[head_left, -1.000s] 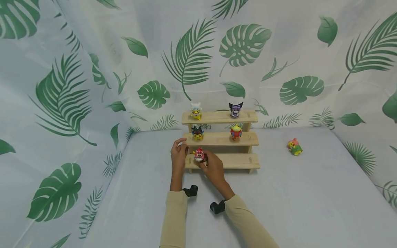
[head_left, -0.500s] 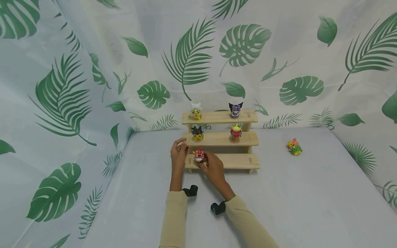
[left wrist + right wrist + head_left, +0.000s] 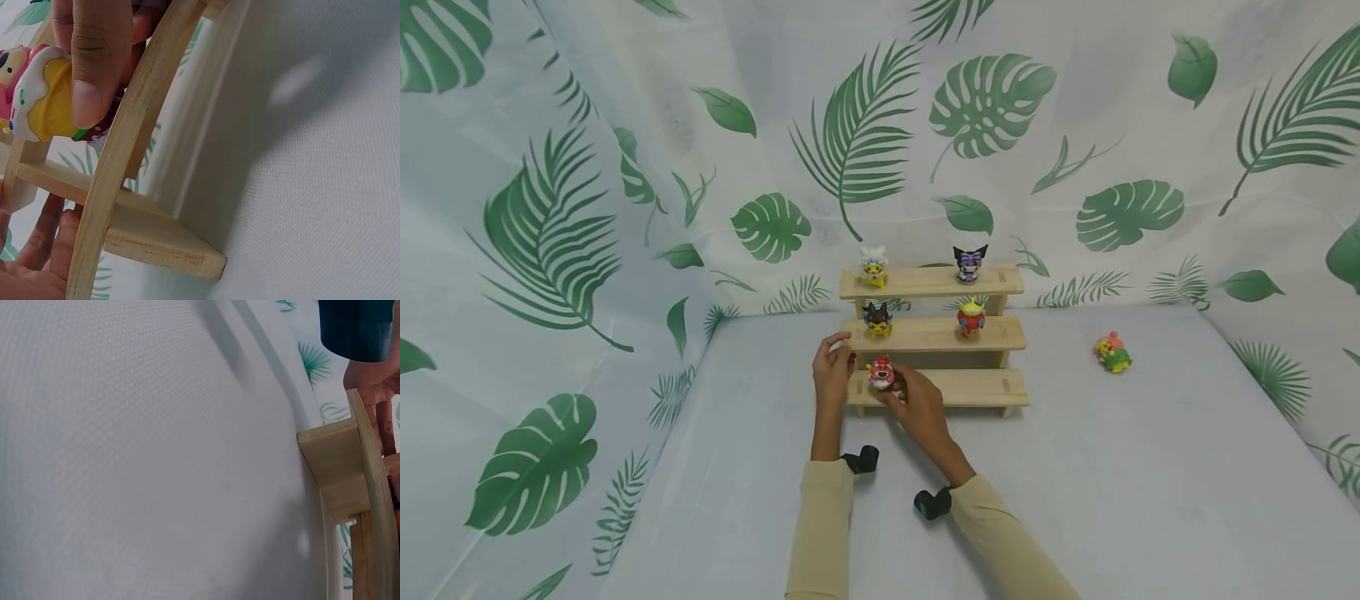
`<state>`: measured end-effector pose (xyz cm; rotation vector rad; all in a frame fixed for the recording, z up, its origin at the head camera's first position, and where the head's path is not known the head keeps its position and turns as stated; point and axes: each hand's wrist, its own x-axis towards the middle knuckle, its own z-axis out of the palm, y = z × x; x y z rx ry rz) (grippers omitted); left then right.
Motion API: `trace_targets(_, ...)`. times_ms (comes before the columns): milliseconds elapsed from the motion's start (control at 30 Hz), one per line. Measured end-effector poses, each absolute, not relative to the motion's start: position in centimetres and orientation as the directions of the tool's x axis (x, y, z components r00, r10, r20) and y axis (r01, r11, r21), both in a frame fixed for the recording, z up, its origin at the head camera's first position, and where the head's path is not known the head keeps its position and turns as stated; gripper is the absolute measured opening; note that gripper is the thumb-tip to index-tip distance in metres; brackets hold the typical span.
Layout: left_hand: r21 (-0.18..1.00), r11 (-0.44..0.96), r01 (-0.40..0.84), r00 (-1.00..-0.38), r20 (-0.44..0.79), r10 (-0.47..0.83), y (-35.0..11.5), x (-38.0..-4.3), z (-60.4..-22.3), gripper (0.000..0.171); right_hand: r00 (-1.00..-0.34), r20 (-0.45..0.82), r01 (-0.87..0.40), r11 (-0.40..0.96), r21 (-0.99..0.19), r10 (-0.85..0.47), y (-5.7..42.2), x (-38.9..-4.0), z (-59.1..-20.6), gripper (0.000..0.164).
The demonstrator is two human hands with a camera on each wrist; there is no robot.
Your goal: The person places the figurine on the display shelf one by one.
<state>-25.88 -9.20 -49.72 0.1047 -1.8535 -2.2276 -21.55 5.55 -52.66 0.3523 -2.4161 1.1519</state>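
My right hand (image 3: 922, 406) pinches a small toy figurine (image 3: 881, 374) over the left end of the lowest tier of a three-tier wooden display stand (image 3: 955, 392). The figurine (image 3: 47, 94) has a pink head, white icing-like trim and a yellow body. In the left wrist view the right thumb lies across it, and its base sits close to the board; whether it touches is hard to see. At the stand's left side, my left hand (image 3: 832, 375) holds the end of the middle tier with bent fingers. In the right wrist view, most of the right hand is out of frame.
A white-haired figurine (image 3: 873, 267) and a purple-black one (image 3: 970, 264) stand on the top tier. The middle tier bears a black-eared figurine (image 3: 877, 321) and a red one (image 3: 971, 317). Another figurine (image 3: 1112, 352) lies on the white tabletop (image 3: 1150, 467) to the right.
The right wrist and forearm have shifted slightly to the right, while the figurine stays at nearly the same spot. The left hand has not moved visibly.
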Motion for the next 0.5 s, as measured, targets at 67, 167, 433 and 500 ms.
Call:
trace_targets(67,0.977,-0.168,0.128,-0.973,0.090,-0.214,-9.2,-25.4,-48.9,0.026,-0.877,0.479,-0.399,0.621,-0.675,-0.041,5.6,-21.6,-52.7,0.047)
trace_targets(167,0.980,-0.171,0.106,-0.980,0.073,-0.188,-9.3,-24.7,-47.6,0.029,-0.877,0.480,-0.395,0.625,-0.673,-0.037,5.6,-21.7,-52.8,0.043)
trace_targets(433,0.976,-0.193,0.096,-0.980,0.059,-0.188,-9.3,-25.2,-48.3,0.028,-0.853,0.522,-0.414,0.642,-0.646,-0.025,5.4,-21.8,-53.1,0.041)
trace_targets(500,0.975,-0.204,0.090,-0.979,0.049,-0.197,-9.3,-25.6,-48.9,0.029,-0.853,0.521,-0.413,0.641,-0.647,-0.024,5.4,-21.8,-53.1,0.041)
